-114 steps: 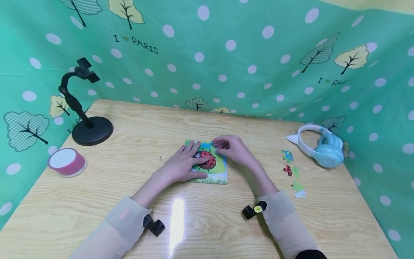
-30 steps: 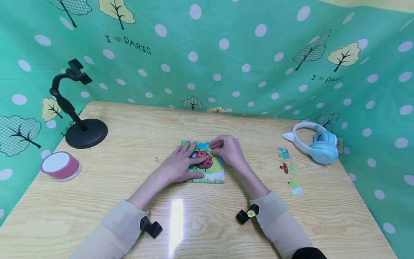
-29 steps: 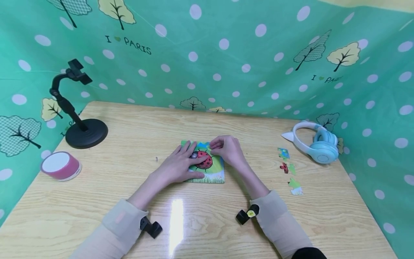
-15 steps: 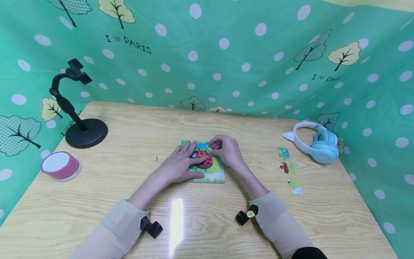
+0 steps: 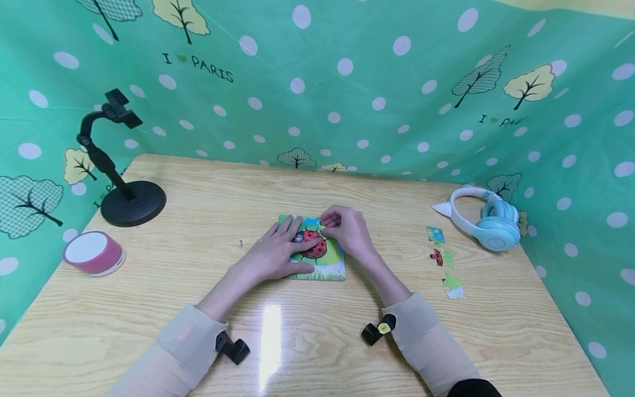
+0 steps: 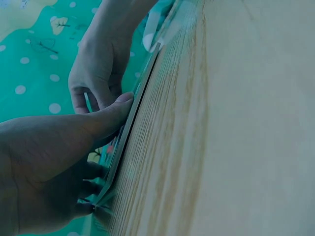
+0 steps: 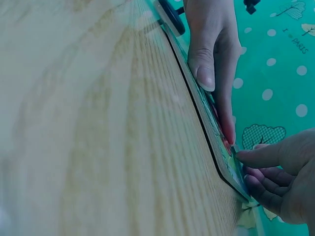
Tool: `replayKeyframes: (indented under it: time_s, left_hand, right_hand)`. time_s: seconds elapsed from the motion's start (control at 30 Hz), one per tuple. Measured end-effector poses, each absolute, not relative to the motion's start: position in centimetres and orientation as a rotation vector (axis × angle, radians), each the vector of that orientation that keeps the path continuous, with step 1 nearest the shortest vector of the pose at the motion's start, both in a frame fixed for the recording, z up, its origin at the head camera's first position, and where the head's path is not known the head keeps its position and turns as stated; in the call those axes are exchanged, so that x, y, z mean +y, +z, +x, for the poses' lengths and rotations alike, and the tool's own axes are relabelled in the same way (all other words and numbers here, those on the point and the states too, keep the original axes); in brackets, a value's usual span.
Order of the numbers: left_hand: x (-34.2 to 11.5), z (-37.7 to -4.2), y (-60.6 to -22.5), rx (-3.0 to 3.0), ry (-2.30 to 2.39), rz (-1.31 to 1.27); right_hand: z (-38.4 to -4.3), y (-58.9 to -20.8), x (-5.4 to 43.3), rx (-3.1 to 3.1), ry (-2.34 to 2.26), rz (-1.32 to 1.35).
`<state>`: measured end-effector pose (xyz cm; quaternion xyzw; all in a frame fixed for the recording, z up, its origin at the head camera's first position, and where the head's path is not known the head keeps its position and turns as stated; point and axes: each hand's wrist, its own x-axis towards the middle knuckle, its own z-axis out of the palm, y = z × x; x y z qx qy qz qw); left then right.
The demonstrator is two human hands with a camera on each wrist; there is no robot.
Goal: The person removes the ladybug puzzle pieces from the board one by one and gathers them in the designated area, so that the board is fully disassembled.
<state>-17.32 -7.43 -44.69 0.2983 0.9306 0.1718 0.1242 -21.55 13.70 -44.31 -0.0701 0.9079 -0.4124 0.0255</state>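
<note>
A square jigsaw puzzle (image 5: 332, 272) with a ladybug picture lies on the table in the head view. Spread across its left side, my left hand (image 5: 273, 253) rests flat, index finger over the ladybug (image 5: 315, 249) and thumb near the lower part. At the puzzle's upper right corner, my right hand (image 5: 349, 231) pinches a small puzzle piece (image 7: 234, 149) between thumb and fingertips, low over the board. The fingers mostly hide that piece. In the left wrist view, my left thumb lies along the board's near edge.
Several loose pieces lie to the right: a blue one (image 5: 436, 235), a red one (image 5: 436, 257) and green ones (image 5: 452, 281). Light blue headphones (image 5: 496, 231) sit behind them. At left stand a black phone stand (image 5: 133, 204) and a pink-and-white cylinder (image 5: 94, 253).
Since the oldest frame, my right fingertips have drawn closer together at the puzzle's corner. The left hand stays in place on the puzzle. The head view has shifted slightly.
</note>
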Motion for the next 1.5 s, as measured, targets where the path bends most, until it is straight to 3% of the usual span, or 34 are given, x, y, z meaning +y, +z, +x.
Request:
replayKeyframes:
  time_s: [0.9,1.5]
  left_hand:
    - [-7.7,-17.2,-44.6,2.712,0.491,0.858]
    - [-7.3,-17.3,-44.6,2.698,0.502,0.848]
  right_hand:
    - [-21.8,-44.3,14.0,2.836,-1.216,-0.310]
    - [-22.9,-42.4,21.9,2.804,-1.228,-0.246]
